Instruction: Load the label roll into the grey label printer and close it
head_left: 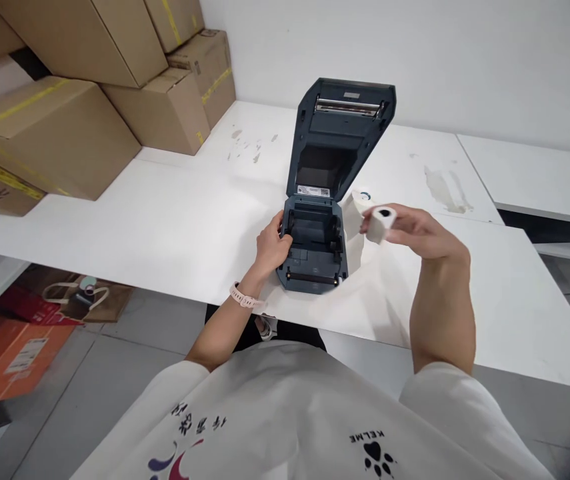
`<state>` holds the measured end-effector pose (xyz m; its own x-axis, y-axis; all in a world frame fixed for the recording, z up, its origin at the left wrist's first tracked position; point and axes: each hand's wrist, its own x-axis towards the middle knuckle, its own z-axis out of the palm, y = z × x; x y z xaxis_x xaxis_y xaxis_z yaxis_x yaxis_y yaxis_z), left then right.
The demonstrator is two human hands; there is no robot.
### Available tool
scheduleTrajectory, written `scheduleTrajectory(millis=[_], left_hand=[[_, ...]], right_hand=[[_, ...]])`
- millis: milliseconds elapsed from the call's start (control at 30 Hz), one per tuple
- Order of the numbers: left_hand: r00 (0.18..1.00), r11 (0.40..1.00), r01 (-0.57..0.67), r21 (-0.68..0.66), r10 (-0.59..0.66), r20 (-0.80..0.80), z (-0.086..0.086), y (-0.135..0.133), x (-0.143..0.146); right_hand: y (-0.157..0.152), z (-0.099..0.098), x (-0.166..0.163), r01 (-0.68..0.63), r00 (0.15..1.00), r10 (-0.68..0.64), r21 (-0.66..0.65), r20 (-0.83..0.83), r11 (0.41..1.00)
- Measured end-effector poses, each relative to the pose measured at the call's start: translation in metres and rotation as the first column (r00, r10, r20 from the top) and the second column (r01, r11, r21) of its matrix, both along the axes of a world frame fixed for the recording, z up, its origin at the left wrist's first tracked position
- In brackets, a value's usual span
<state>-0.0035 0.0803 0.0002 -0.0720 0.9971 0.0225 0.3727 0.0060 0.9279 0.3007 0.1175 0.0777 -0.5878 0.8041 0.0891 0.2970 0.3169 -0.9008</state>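
Shirt: white fabric (285,413) with dark printed marks, nearest the camera along the bottom edge.
Wristband: pale pink band (245,298) on the left wrist, above the table's near edge.
Left hand: hand (271,245) resting against the printer's left side, fingers curled over the left wall of the open bay and gripping it.
Right hand: hand (422,235) raised just right of the printer, fingers closed around the paper roll.
Paper roll: small white roll (381,222) with a dark core hole facing the camera, held clear of the table, beside the bay and not in it.
Printer: dark blue-grey body (315,267) on the table, bay open.
Lid: hinged cover (337,137) tilted up and back, roller bar at its top.
Table: white surface (165,207), stained patches towards the far side.
Boxes: stacked brown cartons (115,80) with yellow tape, far left on the table.
Wall: plain white (465,60) behind everything.
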Motion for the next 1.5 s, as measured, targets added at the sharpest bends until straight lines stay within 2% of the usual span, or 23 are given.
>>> scheduleTrajectory(millis=[67, 133, 233, 300, 333, 400, 500, 567, 633, 700, 800, 967, 1067, 1133, 1333, 1500], left_hand=[[1.000, 1.000, -0.008, -0.005, 0.008, -0.003, 0.000, 0.000, 0.000], [1.000, 1.000, -0.008, -0.002, 0.008, 0.001, -0.001, 0.001, 0.000], [1.000, 1.000, 0.002, 0.001, -0.002, 0.010, -0.002, 0.001, 0.000], [0.999, 1.000, 0.002, -0.003, -0.002, 0.035, -0.005, 0.000, 0.000], [0.998, 1.000, 0.003, -0.005, -0.003, 0.064, -0.006, 0.000, 0.001], [0.987, 1.000, 0.012, -0.008, -0.011, 0.161, -0.007, -0.001, 0.002], [0.944, 0.998, 0.063, -0.032, -0.049, 0.326, -0.007, -0.004, 0.005], [0.915, 0.994, 0.091, -0.059, -0.060, 0.398, -0.006, -0.005, 0.006], [0.896, 0.991, 0.108, -0.081, -0.062, 0.441, -0.004, -0.005, 0.007], [0.883, 0.989, 0.113, -0.092, -0.058, 0.466, -0.003, -0.005, 0.006], [0.886, 0.988, 0.120, -0.096, -0.062, 0.460, -0.001, -0.004, 0.005], [0.919, 0.984, 0.147, -0.099, -0.099, 0.381, 0.003, -0.005, 0.004], [0.926, 0.985, 0.146, -0.097, -0.102, 0.364, 0.006, -0.006, 0.004], [0.923, 0.984, 0.145, -0.100, -0.098, 0.371, 0.008, -0.006, 0.004], [0.903, 0.987, 0.125, -0.101, -0.071, 0.425, 0.007, -0.006, 0.004], [0.903, 0.984, 0.136, -0.114, -0.076, 0.423, 0.003, -0.001, 0.003]], right_hand=[[0.002, 0.023, -0.038, -0.131, 0.965, 0.090, 0.158, 0.247, 0.979], [0.006, 0.029, -0.078, -0.245, 0.871, 0.094, 0.262, 0.482, 0.934], [0.014, 0.013, -0.124, -0.320, 0.688, 0.017, 0.281, 0.726, 0.905], [0.014, -0.003, -0.136, -0.335, 0.582, -0.027, 0.271, 0.812, 0.902], [0.012, -0.009, -0.136, -0.332, 0.563, -0.054, 0.285, 0.825, 0.899], [0.000, -0.017, -0.130, -0.290, 0.612, -0.124, 0.367, 0.781, 0.884], [-0.033, -0.025, -0.116, -0.141, 0.793, -0.207, 0.503, 0.573, 0.853], [-0.060, -0.033, -0.109, -0.029, 0.885, -0.232, 0.543, 0.404, 0.839], [-0.083, -0.040, -0.107, 0.076, 0.928, -0.261, 0.550, 0.267, 0.832], [-0.100, -0.046, -0.106, 0.146, 0.937, -0.291, 0.542, 0.192, 0.828], [-0.109, -0.045, -0.105, 0.136, 0.945, -0.266, 0.512, 0.188, 0.848], [-0.111, -0.036, -0.095, -0.020, 0.937, -0.140, 0.447, 0.321, 0.894], [-0.118, -0.038, -0.090, -0.145, 0.903, -0.060, 0.434, 0.425, 0.889], [-0.122, -0.043, -0.089, -0.183, 0.888, -0.047, 0.444, 0.457, 0.877], [-0.124, -0.054, -0.088, -0.150, 0.889, -0.104, 0.498, 0.445, 0.854], [-0.122, -0.057, -0.089, -0.134, 0.907, -0.085, 0.474, 0.412, 0.870]])
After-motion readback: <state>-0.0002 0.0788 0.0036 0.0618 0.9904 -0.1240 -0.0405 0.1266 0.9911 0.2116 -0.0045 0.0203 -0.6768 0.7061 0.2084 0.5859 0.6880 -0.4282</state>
